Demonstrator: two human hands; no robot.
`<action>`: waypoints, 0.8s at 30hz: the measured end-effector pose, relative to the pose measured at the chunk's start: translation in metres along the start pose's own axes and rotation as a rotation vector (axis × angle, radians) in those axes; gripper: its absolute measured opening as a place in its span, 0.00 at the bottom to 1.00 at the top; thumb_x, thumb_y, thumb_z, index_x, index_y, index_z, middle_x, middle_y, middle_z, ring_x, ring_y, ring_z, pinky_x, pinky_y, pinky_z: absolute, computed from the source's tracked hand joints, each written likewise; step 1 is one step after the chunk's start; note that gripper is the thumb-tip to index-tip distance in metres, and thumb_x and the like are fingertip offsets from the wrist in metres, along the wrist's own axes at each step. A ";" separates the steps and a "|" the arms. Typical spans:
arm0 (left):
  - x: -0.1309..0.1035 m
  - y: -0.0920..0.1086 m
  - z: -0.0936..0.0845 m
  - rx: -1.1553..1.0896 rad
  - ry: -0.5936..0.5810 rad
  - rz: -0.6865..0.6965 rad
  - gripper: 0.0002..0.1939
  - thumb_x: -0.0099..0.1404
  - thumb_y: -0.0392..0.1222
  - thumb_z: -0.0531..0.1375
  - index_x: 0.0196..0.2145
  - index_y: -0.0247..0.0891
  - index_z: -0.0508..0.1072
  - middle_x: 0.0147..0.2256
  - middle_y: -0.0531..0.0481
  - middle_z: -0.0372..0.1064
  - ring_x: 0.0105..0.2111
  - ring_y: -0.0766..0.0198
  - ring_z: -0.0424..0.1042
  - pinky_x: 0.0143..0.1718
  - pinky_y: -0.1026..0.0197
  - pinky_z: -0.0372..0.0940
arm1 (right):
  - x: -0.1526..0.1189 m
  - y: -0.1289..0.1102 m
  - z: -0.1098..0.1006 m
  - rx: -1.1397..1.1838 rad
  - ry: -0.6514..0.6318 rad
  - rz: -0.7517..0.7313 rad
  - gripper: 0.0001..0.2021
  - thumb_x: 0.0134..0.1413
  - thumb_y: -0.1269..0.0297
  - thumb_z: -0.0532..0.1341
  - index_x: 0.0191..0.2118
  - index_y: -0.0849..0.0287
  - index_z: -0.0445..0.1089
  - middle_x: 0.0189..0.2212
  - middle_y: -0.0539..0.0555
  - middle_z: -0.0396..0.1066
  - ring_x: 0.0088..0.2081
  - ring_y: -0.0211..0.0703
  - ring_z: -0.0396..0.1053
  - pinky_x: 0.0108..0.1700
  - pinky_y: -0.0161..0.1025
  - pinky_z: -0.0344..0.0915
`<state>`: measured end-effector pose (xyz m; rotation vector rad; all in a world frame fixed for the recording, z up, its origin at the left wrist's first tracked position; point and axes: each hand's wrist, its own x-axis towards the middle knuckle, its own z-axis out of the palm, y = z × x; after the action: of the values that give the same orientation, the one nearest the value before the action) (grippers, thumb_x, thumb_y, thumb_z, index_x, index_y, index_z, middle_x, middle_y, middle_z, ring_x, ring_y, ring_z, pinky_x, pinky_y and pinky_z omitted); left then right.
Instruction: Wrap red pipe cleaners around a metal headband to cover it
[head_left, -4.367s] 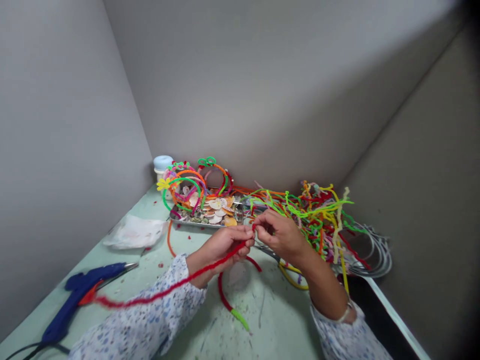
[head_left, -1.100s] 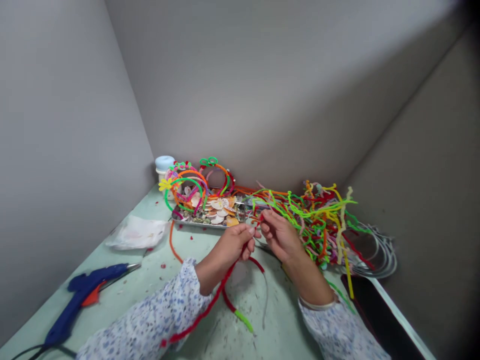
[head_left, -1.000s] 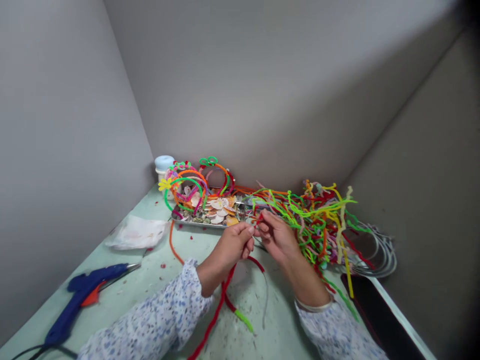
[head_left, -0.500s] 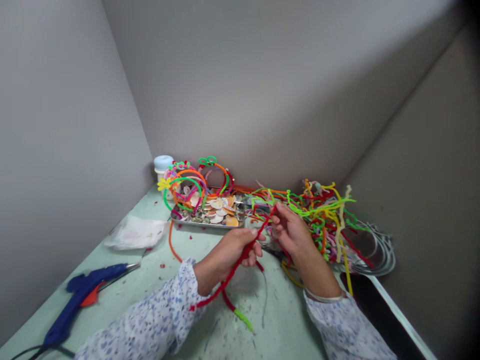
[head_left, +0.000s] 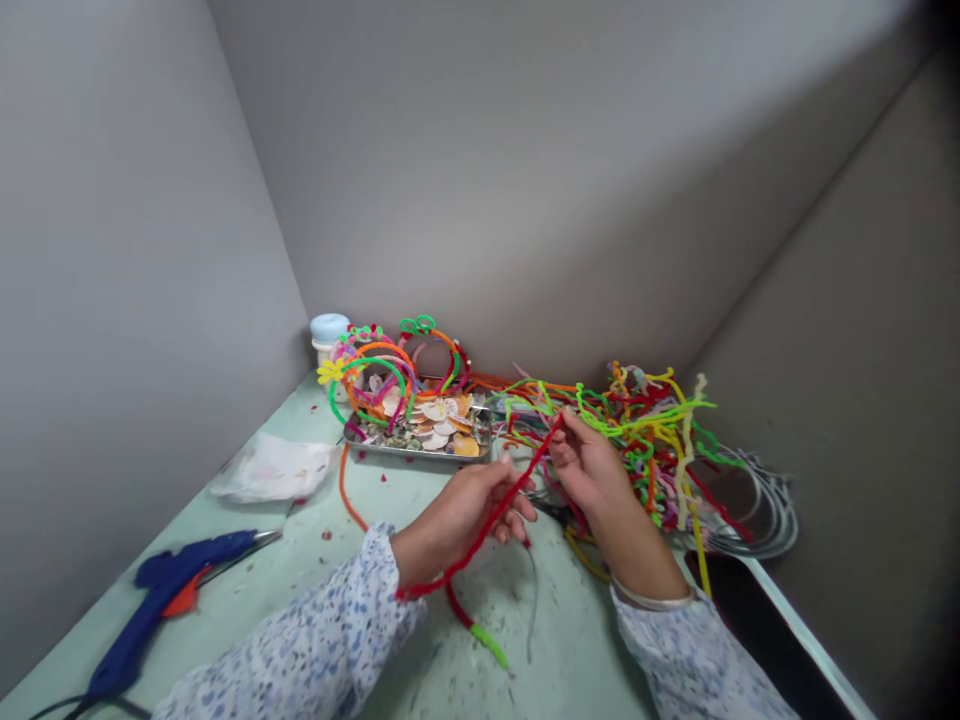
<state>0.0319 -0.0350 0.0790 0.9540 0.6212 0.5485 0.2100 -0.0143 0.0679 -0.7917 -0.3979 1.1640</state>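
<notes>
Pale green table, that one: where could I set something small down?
Two patches look nearly bare: between the blue glue gun, white packet and left sleeve; and nearer the front, between the grey wire and right sleeve. The back is crowded: shell tray and hoops at left, heaped fuzzy strips at right.

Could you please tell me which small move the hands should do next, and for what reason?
Probably the left hand should close lightly on the red fuzzy stem. The right hand pinches the upper end, while the left one looks loosely open with the stem running across it. The lower end, at the left sleeve, seems unheld, so a second grip might steady it.
</notes>
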 end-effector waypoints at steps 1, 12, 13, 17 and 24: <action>0.000 0.001 -0.001 -0.027 -0.030 -0.036 0.21 0.64 0.55 0.51 0.31 0.32 0.67 0.26 0.46 0.70 0.19 0.68 0.68 0.18 0.68 0.55 | 0.001 -0.003 -0.001 0.024 0.015 0.010 0.07 0.42 0.69 0.68 0.27 0.59 0.68 0.18 0.44 0.69 0.16 0.28 0.64 0.16 0.23 0.64; -0.001 0.003 -0.004 0.127 -0.083 -0.023 0.16 0.61 0.50 0.57 0.35 0.31 0.71 0.16 0.57 0.62 0.11 0.76 0.55 0.12 0.71 0.46 | 0.006 -0.034 -0.012 0.094 0.125 -0.042 0.09 0.43 0.70 0.69 0.28 0.59 0.67 0.18 0.43 0.68 0.16 0.27 0.63 0.16 0.22 0.63; -0.001 0.003 -0.004 0.150 -0.071 0.004 0.16 0.61 0.50 0.57 0.34 0.32 0.71 0.15 0.59 0.59 0.10 0.76 0.53 0.12 0.70 0.45 | 0.006 -0.034 -0.012 0.098 0.130 -0.043 0.08 0.43 0.70 0.68 0.28 0.59 0.67 0.18 0.43 0.68 0.16 0.27 0.64 0.16 0.22 0.63; -0.001 0.003 -0.003 0.220 -0.022 0.057 0.14 0.62 0.50 0.56 0.31 0.34 0.69 0.14 0.60 0.57 0.10 0.76 0.51 0.11 0.70 0.45 | 0.005 -0.034 -0.010 0.130 0.143 -0.077 0.09 0.44 0.71 0.68 0.26 0.59 0.66 0.16 0.42 0.66 0.16 0.25 0.62 0.15 0.21 0.61; 0.001 0.005 -0.009 0.172 0.031 0.087 0.17 0.61 0.52 0.57 0.35 0.33 0.70 0.18 0.58 0.60 0.12 0.77 0.55 0.13 0.72 0.47 | -0.003 -0.027 -0.006 -0.003 -0.140 0.063 0.13 0.44 0.54 0.68 0.30 0.58 0.70 0.25 0.48 0.72 0.20 0.31 0.66 0.18 0.26 0.64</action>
<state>0.0249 -0.0269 0.0793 1.1404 0.6654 0.5949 0.2308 -0.0239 0.0836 -0.7316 -0.4933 1.2828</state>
